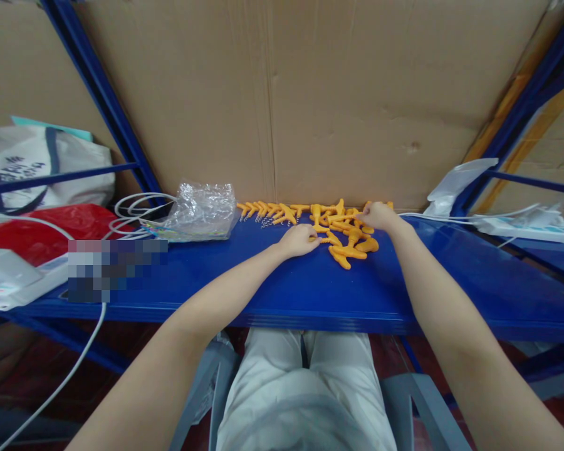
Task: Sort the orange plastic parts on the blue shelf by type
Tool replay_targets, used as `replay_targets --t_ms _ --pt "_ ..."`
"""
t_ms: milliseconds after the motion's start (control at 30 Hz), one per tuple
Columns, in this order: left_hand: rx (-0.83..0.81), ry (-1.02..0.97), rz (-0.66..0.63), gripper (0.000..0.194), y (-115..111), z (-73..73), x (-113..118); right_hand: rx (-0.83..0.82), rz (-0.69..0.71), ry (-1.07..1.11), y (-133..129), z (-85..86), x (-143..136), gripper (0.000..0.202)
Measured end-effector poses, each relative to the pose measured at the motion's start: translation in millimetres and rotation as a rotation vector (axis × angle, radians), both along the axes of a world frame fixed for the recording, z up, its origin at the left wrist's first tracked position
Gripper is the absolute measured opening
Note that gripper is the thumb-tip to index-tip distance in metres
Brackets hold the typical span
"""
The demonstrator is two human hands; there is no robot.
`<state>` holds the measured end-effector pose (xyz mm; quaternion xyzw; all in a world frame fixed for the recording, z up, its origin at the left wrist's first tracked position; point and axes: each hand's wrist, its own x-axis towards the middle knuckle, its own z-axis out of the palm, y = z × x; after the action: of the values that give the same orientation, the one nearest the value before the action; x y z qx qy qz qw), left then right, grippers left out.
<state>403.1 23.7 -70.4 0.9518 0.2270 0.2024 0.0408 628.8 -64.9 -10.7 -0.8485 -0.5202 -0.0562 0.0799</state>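
My left hand (301,241) is closed at the left edge of a pile of orange T-shaped plastic pieces (348,252), with its thumb and fingers pinched on a small orange piece. At the pile's right back side, my right hand (380,216) has its fingers closed on another orange plastic piece (365,208), partly hidden by them. Behind my left hand lies a row of orange-handled corkscrews (263,209), their metal spirals pointing toward me. Whether the pile's pieces have spirals inside is hidden.
A clear plastic bag (202,213) lies left of the corkscrews, near coiled white cables (122,207). Cardboard (310,113) walls the back of the blue shelf (291,291). Power strips (531,225) and a crumpled white plastic piece (455,185) are at the right.
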Motion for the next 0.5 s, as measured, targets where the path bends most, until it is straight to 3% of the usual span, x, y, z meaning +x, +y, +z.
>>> replay_targets --t_ms 100,233,367,500 --pt "0.012 0.004 0.004 0.028 -5 1.9 0 -0.077 0.085 -0.02 4 -6.1 -21 0.029" --pt "-0.006 -0.084 0.125 0.029 -7 2.2 0 -0.118 0.135 0.034 7 -13.8 -37 0.033" --pt "-0.152 -0.128 0.221 0.044 0 -2.3 2 -0.082 0.056 0.026 10 -20.0 -35 0.047" --pt "-0.285 -0.067 0.206 0.034 7 -3.8 5 -0.053 0.051 0.051 19 -32.6 -21 0.059"
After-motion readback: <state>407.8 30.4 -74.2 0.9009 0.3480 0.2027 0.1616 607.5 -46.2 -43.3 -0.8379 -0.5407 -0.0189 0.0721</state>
